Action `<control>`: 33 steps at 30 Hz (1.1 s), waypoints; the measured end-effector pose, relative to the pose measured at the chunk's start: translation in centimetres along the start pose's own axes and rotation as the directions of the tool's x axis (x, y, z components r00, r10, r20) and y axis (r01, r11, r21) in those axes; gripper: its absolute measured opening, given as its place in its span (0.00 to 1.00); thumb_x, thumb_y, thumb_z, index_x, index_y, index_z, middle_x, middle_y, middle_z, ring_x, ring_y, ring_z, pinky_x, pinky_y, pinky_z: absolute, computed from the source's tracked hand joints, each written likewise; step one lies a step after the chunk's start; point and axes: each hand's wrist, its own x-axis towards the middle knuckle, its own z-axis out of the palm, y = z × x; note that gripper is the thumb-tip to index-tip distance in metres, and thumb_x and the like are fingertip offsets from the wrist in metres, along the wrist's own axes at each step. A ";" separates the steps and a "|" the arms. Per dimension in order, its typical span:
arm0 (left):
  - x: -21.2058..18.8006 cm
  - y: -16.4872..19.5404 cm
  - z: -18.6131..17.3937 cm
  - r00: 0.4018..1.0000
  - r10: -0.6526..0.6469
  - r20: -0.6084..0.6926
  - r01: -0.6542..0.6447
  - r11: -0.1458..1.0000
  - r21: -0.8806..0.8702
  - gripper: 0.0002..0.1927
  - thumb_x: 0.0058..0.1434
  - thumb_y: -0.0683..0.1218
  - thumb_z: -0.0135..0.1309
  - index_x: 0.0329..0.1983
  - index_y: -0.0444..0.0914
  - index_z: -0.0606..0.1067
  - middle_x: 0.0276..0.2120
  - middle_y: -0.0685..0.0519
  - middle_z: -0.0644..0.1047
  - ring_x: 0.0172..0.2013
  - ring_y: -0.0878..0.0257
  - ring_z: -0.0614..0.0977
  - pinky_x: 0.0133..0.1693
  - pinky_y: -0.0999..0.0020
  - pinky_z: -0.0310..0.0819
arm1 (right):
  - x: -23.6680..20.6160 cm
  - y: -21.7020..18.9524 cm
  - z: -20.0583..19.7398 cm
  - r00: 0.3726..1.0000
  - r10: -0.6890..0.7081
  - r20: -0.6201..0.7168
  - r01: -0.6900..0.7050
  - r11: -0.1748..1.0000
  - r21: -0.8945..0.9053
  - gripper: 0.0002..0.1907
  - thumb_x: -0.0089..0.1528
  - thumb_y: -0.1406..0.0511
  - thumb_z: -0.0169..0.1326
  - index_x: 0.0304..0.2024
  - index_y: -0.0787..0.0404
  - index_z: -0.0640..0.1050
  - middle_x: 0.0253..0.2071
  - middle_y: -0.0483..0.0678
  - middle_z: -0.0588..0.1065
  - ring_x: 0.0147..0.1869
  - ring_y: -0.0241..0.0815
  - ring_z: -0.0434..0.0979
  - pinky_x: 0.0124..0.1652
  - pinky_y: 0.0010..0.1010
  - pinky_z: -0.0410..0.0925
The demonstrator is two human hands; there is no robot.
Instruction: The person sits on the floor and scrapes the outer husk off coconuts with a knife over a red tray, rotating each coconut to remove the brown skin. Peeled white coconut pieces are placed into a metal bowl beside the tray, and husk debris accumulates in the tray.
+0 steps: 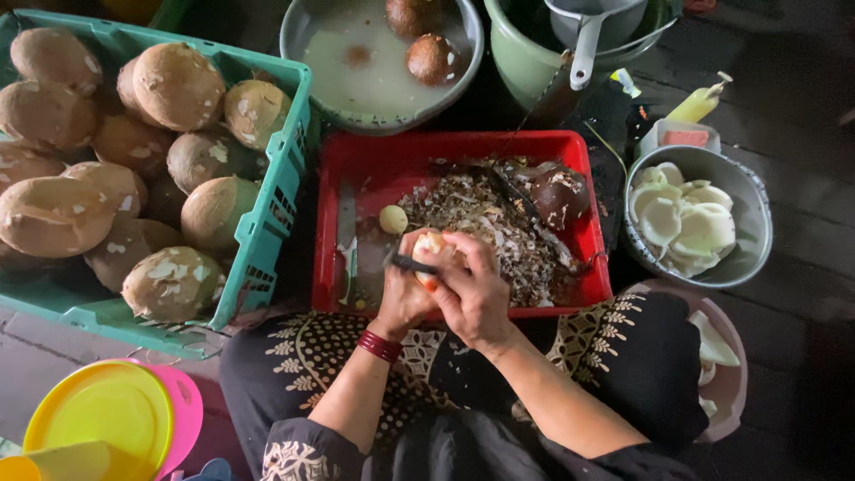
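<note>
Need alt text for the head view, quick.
Two hands, left and right, hold a pale coconut piece and a dark peeler over a red tray of shavings. A green crate of coconuts sits on the left.

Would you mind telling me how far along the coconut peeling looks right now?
Done: a metal bowl holds white peeled pieces, and brown shavings fill the red tray. In hand: the left hand and right hand hold a partly peeled piece with a dark tool. Left: a green crate piled with whole coconuts.
</note>
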 end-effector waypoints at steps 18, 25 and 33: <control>0.4 -0.1 -0.9 0.977 -0.054 0.208 0.058 0.998 -0.015 0.53 0.36 0.51 0.75 0.66 0.37 0.63 0.56 0.50 0.73 0.57 0.61 0.76 0.61 0.65 0.71 | 1.5 1.8 -1.5 0.696 0.635 0.335 -0.712 0.552 0.434 0.20 0.68 0.56 0.48 0.55 0.58 0.82 0.54 0.52 0.81 0.55 0.43 0.79 0.53 0.32 0.72; 0.2 0.3 0.6 0.998 -0.013 0.058 0.008 0.995 0.097 0.51 0.37 0.47 0.76 0.66 0.36 0.66 0.58 0.49 0.74 0.57 0.59 0.77 0.61 0.63 0.73 | -0.6 0.7 -0.5 0.638 0.710 0.298 -0.731 0.437 0.524 0.19 0.68 0.60 0.47 0.56 0.60 0.79 0.58 0.50 0.79 0.60 0.40 0.79 0.58 0.33 0.73; 0.5 0.3 0.3 0.998 0.035 0.046 -0.049 0.934 0.353 0.37 0.45 0.47 0.72 0.60 0.36 0.73 0.51 0.49 0.79 0.49 0.59 0.83 0.52 0.64 0.80 | 0.8 -0.4 -1.1 0.986 0.119 0.120 -0.115 0.992 -0.046 0.11 0.65 0.60 0.56 0.45 0.58 0.83 0.49 0.47 0.71 0.51 0.42 0.75 0.51 0.32 0.74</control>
